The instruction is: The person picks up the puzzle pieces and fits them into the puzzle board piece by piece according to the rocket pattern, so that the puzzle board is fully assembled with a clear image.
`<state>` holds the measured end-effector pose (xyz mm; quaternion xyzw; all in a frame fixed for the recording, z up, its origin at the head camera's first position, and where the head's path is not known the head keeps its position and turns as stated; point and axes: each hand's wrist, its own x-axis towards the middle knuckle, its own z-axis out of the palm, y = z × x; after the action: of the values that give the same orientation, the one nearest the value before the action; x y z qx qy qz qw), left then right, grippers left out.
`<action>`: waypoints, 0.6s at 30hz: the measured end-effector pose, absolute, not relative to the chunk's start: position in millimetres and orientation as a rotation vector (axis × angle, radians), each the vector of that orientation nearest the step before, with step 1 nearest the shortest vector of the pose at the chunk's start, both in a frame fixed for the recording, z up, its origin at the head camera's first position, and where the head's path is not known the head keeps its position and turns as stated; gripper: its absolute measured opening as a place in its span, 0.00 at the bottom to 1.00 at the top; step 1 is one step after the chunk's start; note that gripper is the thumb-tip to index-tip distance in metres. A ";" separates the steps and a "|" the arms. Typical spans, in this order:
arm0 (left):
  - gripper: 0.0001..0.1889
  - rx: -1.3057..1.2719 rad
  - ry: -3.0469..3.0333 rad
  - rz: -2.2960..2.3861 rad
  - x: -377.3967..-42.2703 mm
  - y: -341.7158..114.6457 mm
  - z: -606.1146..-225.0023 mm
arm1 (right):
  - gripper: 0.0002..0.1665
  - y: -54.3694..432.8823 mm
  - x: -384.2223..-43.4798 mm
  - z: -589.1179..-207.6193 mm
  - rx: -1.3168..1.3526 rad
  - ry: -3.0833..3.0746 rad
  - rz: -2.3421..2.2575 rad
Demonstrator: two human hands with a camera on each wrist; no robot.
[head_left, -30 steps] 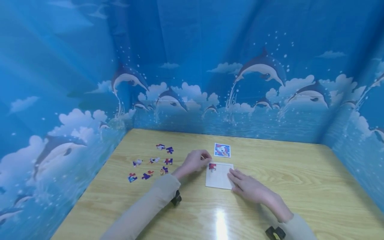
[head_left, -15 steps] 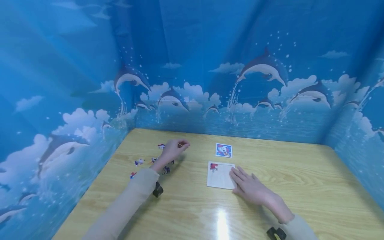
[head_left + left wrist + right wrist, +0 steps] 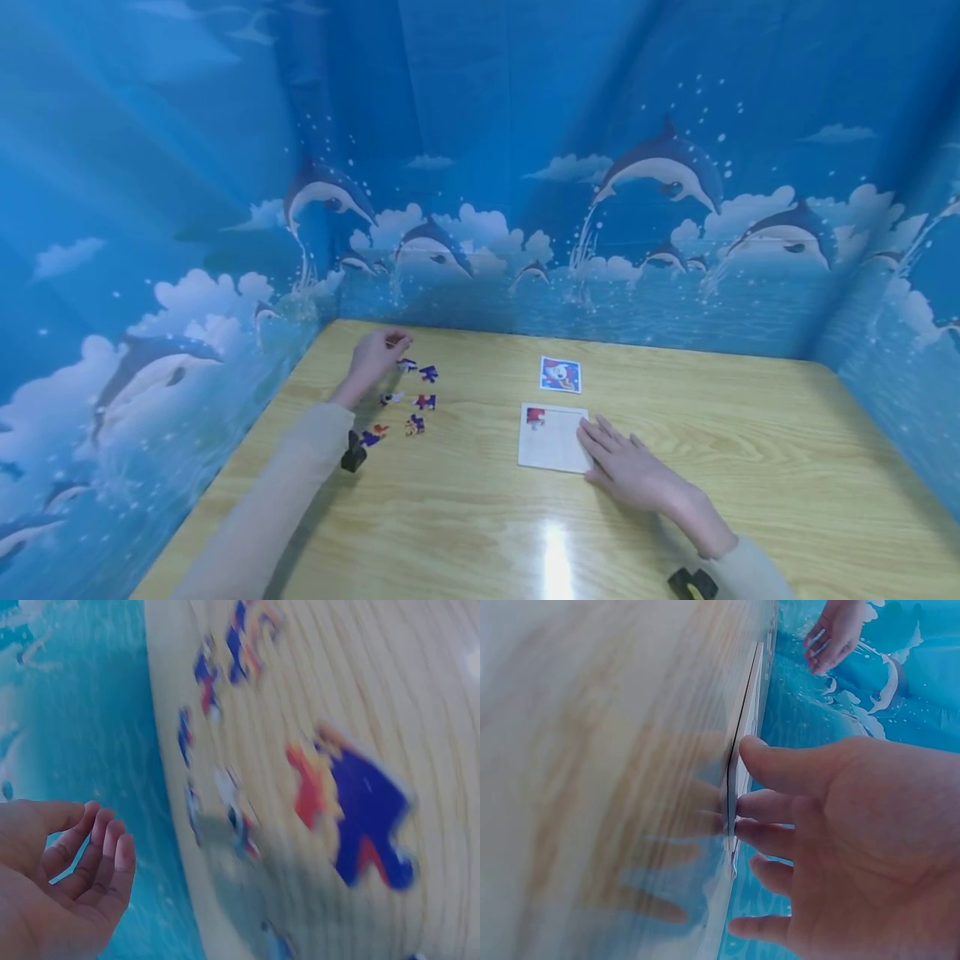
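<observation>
My left hand hovers over the far-left part of the table, beside the loose jigsaw pieces. Its fingers are loosely bent, the thumb close to the index fingertip, and no piece shows between them in the left wrist view. A blue-and-red jigsaw piece lies largest there. With fingers extended, my right hand rests on the right edge of a pale square puzzle tray. One red-and-white piece lies in the tray's upper-left corner. Some loose pieces are hidden behind my left hand and forearm.
A small picture card with a white-and-red figure on blue lies just beyond the tray. The wood-grain table meets a blue dolphin-print curtain at the back and sides.
My left hand has moved from the tray's upper-left corner leftward to the loose pieces. My right hand stays at the tray's right edge, and the tray keeps its place.
</observation>
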<state>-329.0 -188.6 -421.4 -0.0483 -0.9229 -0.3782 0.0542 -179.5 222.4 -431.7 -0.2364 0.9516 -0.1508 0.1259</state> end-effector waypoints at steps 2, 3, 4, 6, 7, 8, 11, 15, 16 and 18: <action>0.15 -0.132 -2.812 -1.137 -330.8 -195.0 -423.5 | 0.36 222.8 -179.8 -432.0 -0.686 2.778 -0.446; 0.14 -0.121 -2.821 -1.136 -331.7 -197.6 -425.3 | 0.36 223.0 -180.0 -432.3 -0.687 2.781 -0.446; 0.14 -0.106 -2.830 -1.142 -332.4 -199.6 -427.3 | 0.37 223.2 -180.1 -432.8 -0.686 2.784 -0.449; 0.13 -0.087 -2.856 -1.134 -333.3 -202.1 -430.4 | 0.37 223.6 -179.8 -433.6 -0.691 2.795 -0.453; 0.13 -0.084 -2.872 -1.128 -333.8 -202.9 -432.0 | 0.37 223.9 -179.7 -434.4 -0.698 2.801 -0.452; 0.12 -0.091 -2.885 -1.122 -334.4 -203.7 -433.5 | 0.37 224.1 -179.4 -435.0 -0.701 2.804 -0.455; 0.13 -0.134 -2.926 -1.079 -336.1 -204.8 -436.7 | 0.36 224.1 -178.9 -436.1 -0.711 2.815 -0.470; 0.15 -0.166 -2.995 -1.045 -337.1 -205.7 -438.0 | 0.34 223.7 -179.5 -436.5 -0.728 2.836 -0.471; 0.16 -0.169 -3.010 -1.041 -337.3 -206.1 -438.2 | 0.33 223.8 -180.1 -436.9 -0.734 2.846 -0.465; 0.16 -0.164 -3.036 -1.038 -338.3 -206.5 -438.2 | 0.32 224.3 -181.2 -437.2 -0.756 2.868 -0.448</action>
<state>-338.3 -206.5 -438.2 -0.0511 -0.9444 -0.3228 -0.0357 -181.2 224.3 -437.2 -0.2514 0.9537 -0.1490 0.0707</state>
